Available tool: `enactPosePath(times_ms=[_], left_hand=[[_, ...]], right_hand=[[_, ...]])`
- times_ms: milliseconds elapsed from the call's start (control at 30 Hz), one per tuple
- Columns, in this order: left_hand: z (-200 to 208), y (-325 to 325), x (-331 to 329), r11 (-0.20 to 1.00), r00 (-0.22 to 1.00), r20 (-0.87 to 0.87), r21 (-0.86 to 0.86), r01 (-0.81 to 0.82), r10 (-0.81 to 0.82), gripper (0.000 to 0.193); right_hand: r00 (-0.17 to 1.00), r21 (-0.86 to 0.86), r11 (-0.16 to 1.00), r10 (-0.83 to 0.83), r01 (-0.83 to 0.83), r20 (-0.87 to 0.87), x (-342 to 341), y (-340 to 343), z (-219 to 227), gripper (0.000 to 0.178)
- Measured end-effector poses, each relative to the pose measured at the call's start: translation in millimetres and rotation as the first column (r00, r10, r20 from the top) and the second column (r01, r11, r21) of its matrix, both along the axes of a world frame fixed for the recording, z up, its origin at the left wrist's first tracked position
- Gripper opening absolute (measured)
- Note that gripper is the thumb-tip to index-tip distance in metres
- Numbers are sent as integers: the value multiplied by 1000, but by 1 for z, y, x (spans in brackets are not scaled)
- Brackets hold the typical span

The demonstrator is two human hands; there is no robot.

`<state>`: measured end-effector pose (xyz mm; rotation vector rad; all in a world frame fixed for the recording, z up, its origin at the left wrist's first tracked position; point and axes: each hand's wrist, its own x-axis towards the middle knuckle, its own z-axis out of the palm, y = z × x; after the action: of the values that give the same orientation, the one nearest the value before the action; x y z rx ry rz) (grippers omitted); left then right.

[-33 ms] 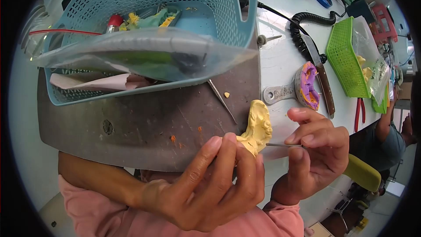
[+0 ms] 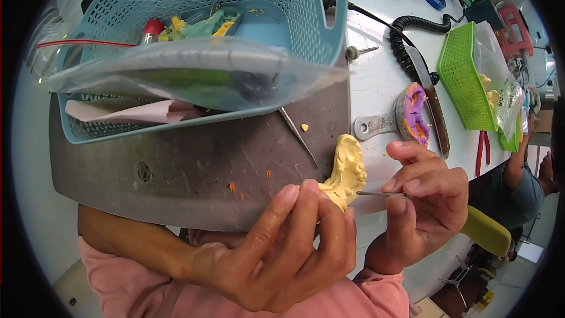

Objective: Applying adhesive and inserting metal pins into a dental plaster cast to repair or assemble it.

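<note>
A yellow dental plaster cast (image 2: 348,168) with tooth shapes is gripped by my left hand (image 2: 273,253), whose fingers hide its lower part. Between the thumb and fingertips of my right hand (image 2: 426,200) is a thin metal dental tool (image 2: 374,193). Its tip meets the right side of the cast; whether it presses in, I cannot tell. Beyond the cast, a metal impression tray (image 2: 376,125) carries purple and orange impression material (image 2: 415,115). Another slender metal instrument (image 2: 299,136) lies on the brown board, beside a small yellow plaster chip (image 2: 304,127).
A blue perforated basket (image 2: 176,132) holding a plastic bag (image 2: 200,76) covers the far left of the brown board (image 2: 188,171). To the right lie a wooden-handled knife (image 2: 436,118), a coiled black cord (image 2: 397,41), a green basket (image 2: 456,82) and red-handled pliers (image 2: 484,150). Another person (image 2: 518,188) sits far right.
</note>
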<state>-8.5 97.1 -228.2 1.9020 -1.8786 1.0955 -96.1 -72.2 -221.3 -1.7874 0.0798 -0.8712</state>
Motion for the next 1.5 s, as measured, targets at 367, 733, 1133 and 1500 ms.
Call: enactPosePath(times_ms=[367, 733, 1133, 1500], left_hand=[[-8, -3, -2, 999, 995, 95, -18, -36, 37, 9], [-15, -6, 2, 997, 968, 249, -77, 15, 4, 15], [-12, -5, 3, 996, 957, 288, -84, 6, 18, 15], [-1, -2, 3, 999, 999, 12, -6, 46, -46, 7]], right_hand=[[988, 182, 983, 38, -11, -147, 0, 1, -3, 31], [982, 148, 982, 139, -120, -126, 0, -4, -7, 30], [974, 143, 975, 188, -170, -123, -1, -7, -6, 29], [996, 310, 949, 43, -65, 76, -3, -8, -9, 22]])
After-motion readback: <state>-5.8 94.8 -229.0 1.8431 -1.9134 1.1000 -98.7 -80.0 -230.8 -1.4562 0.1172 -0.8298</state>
